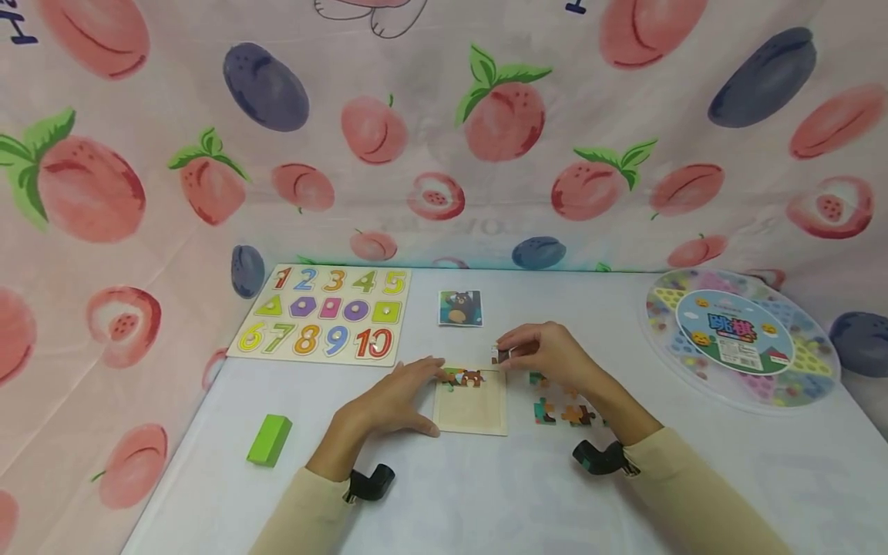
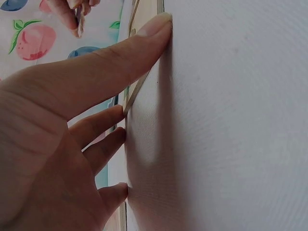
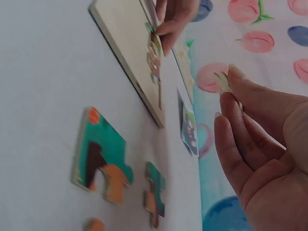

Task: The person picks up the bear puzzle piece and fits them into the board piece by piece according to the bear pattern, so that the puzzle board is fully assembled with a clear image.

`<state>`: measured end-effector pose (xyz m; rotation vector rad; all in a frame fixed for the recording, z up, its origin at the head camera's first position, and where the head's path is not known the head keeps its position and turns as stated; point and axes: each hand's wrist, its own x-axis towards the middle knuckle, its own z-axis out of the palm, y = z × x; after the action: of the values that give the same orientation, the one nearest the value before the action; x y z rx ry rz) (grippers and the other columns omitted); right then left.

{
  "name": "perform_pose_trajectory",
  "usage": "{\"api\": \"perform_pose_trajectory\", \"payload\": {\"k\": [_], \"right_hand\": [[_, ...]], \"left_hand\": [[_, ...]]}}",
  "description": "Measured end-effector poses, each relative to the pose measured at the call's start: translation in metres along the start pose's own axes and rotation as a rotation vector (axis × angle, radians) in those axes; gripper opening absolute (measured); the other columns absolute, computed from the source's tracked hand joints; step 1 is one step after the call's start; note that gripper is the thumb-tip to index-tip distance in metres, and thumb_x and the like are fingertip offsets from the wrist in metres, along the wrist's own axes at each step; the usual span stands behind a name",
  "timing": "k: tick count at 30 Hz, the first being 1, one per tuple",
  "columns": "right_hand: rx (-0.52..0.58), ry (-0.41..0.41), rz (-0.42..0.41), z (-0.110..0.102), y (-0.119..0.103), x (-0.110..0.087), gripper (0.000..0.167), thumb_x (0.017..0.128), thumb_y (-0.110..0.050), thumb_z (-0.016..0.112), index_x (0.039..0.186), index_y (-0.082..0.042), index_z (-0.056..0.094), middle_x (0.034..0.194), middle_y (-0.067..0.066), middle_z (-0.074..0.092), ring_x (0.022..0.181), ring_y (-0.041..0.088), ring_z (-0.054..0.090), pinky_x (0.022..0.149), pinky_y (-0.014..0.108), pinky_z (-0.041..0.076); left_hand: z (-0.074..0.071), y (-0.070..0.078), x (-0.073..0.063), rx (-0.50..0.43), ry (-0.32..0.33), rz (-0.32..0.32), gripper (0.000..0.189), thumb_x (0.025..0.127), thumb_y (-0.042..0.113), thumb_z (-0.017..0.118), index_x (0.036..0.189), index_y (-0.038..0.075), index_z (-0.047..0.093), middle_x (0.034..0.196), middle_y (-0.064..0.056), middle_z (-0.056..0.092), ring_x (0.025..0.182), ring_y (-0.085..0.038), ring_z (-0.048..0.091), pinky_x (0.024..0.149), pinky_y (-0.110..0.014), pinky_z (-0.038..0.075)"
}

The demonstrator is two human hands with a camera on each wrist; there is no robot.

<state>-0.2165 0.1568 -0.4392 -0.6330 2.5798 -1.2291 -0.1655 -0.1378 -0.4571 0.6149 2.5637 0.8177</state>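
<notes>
Nearest to the camera, at the lower edge of the head view: tan sleeves (image 1: 298,512), with a black camera (image 1: 371,483) at each cuff. Beyond these, on the white table (image 1: 208,501), a square board (image 1: 472,408), sides nearly in line with the table's far edge. Left hand (image 1: 391,398) spread, thumb and fingers well apart, with the thumb at the board's near left corner and a fingertip by the far left one.

Right hand (image 1: 551,356) above the table, near the board's far right corner, with thumb and fingers clamped on a small piece (image 1: 498,355). In the right wrist view, seen almost on edge, slanting from upper left to lower right, free end pointing up and left, away from the palm. True long axis impossible to tell, because of the covering fingertips.

Inside the board, along the far edge: laid pieces (image 1: 472,378), in a row running left to right, with a brown bear's face, ears toward the far side. Right of the board, partly behind the right forearm: loose pieces (image 1: 544,412), scattered.

Beyond the board, a bear card (image 1: 460,308), upright to the person. At far left, a number board (image 1: 319,294), long axis left to right. Nearer, a green block (image 1: 270,441), long axis slanting away and slightly rightward. At far right, a round box (image 1: 742,331); behind everything, a fruit-printed cloth (image 1: 430,77).
</notes>
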Motion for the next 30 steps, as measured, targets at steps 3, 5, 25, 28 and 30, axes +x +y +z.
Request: {"api": "perform_pose_trajectory", "payload": {"k": [3, 5, 25, 28, 30], "right_hand": [[-0.021, -0.034, -0.013, 0.009, 0.000, 0.001, 0.027, 0.085, -0.012, 0.081, 0.111, -0.008, 0.079, 0.122, 0.011, 0.075, 0.097, 0.018, 0.074, 0.079, 0.019, 0.061], [-0.026, -0.054, -0.010, 0.013, 0.001, 0.001, 0.026, 0.085, -0.014, 0.082, 0.110, -0.008, 0.079, 0.121, 0.011, 0.075, 0.094, 0.015, 0.073, 0.078, 0.019, 0.060], [-0.133, -0.053, -0.048, 0.036, 0.005, 0.004, 0.022, 0.080, -0.019, 0.086, 0.100, -0.009, 0.081, 0.100, 0.005, 0.078, 0.074, 0.001, 0.063, 0.066, 0.017, 0.053], [-0.147, -0.038, -0.040, 0.036, 0.003, 0.003, 0.019, 0.079, -0.019, 0.087, 0.095, -0.011, 0.080, 0.096, 0.003, 0.078, 0.071, 0.001, 0.062, 0.062, 0.017, 0.052], [-0.159, -0.032, -0.040, 0.036, 0.003, 0.003, 0.017, 0.078, -0.019, 0.087, 0.093, -0.013, 0.080, 0.096, 0.003, 0.079, 0.069, 0.001, 0.061, 0.061, 0.017, 0.051]], "left_hand": [[0.000, 0.001, 0.000, 0.004, 0.001, -0.002, 0.075, 0.074, 0.023, 0.092, 0.141, 0.018, 0.059, 0.165, -0.004, 0.040, 0.160, -0.026, 0.025, 0.133, -0.059, 0.012], [-0.001, 0.001, 0.000, 0.005, 0.003, -0.003, 0.075, 0.073, 0.023, 0.092, 0.140, 0.018, 0.059, 0.165, -0.004, 0.040, 0.160, -0.026, 0.025, 0.133, -0.058, 0.012], [0.000, 0.001, 0.001, -0.007, 0.003, 0.001, 0.074, 0.074, 0.024, 0.092, 0.140, 0.019, 0.059, 0.165, -0.005, 0.040, 0.160, -0.027, 0.025, 0.133, -0.058, 0.011], [0.000, 0.001, 0.001, -0.008, 0.004, -0.003, 0.074, 0.074, 0.023, 0.092, 0.140, 0.019, 0.059, 0.165, -0.005, 0.040, 0.160, -0.027, 0.025, 0.133, -0.058, 0.011], [-0.001, 0.001, 0.001, -0.009, 0.002, -0.007, 0.074, 0.074, 0.023, 0.092, 0.140, 0.019, 0.059, 0.165, -0.005, 0.040, 0.160, -0.027, 0.025, 0.133, -0.058, 0.011]]}}
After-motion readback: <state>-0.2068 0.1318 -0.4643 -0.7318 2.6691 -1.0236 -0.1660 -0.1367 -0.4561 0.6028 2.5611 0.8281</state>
